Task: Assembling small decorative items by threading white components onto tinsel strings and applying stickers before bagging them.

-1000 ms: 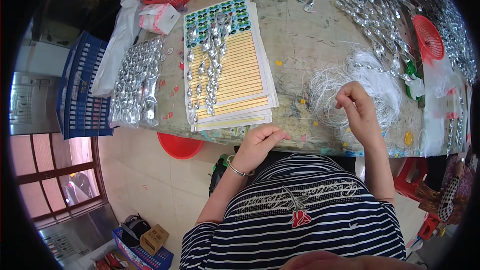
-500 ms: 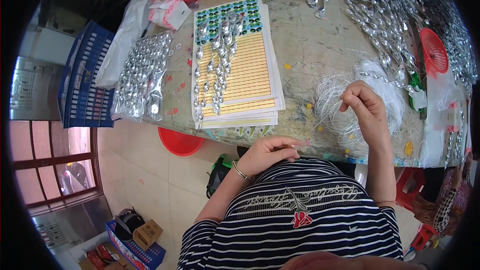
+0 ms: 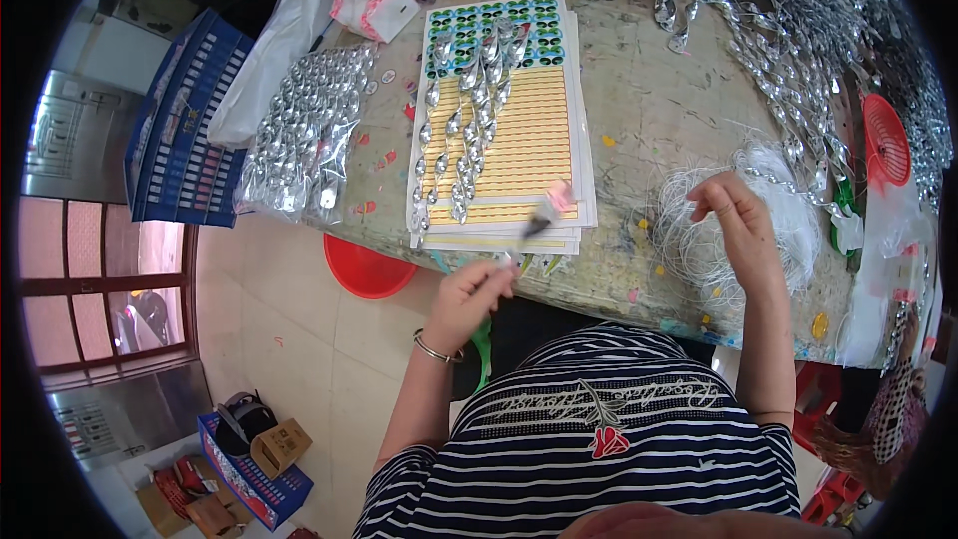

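Observation:
My left hand (image 3: 469, 301) is closed at the table's front edge. From its fingertips a small, motion-blurred silver-grey strip with a pink end (image 3: 544, 215) sticks up over the lower corner of the paper sheets; its exact kind is unclear. My right hand (image 3: 739, 230) is pinched shut above a loose tangle of white thread (image 3: 689, 225); whatever lies between those fingers is too fine to make out. On the stacked yellow and green-blue printed sheets (image 3: 539, 130) lie several twisted silver foil strands (image 3: 481, 100).
A clear bag of silver twists (image 3: 309, 130) and a blue crate (image 3: 185, 130) are on the left. Silver foil strands (image 3: 788, 70) heap at the far right, near a red basket (image 3: 886, 140). A red basin (image 3: 369, 267) sits below the table edge.
My left hand has moved left and now shows the blurred silver-and-pink strip pointing up. My right hand stays pinched over the thread. The whole view has shifted slightly.

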`<state>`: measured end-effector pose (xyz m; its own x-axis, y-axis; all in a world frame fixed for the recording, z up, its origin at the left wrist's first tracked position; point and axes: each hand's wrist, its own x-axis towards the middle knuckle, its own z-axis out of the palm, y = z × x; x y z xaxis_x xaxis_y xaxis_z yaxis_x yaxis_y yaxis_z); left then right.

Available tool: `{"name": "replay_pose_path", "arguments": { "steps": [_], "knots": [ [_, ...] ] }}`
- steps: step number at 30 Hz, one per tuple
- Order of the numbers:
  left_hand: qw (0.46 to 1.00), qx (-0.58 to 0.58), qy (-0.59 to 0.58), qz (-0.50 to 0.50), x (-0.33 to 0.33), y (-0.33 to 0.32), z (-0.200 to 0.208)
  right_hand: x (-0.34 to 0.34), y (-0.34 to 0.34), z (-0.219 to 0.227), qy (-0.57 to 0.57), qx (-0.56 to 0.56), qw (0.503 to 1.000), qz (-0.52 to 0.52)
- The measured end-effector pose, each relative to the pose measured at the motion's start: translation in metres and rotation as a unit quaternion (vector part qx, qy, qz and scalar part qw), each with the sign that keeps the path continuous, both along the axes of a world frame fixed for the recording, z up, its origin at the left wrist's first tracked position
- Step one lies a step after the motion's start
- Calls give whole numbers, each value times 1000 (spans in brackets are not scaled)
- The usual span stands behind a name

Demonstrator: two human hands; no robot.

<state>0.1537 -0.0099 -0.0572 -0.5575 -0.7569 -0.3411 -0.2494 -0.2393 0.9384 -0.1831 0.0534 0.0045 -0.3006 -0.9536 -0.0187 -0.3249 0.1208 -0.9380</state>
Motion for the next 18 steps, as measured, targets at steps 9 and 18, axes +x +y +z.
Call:
{"name": "replay_pose_path", "arguments": {
  "steps": [9,18],
  "knots": [
    [864,-435,-206,148,1,-114,12,25,18,-19,8,72,995,67],
    [804,-492,-328,68,-13,-158,-8,4,43,-27,52,39,997,39]
  ]
}}
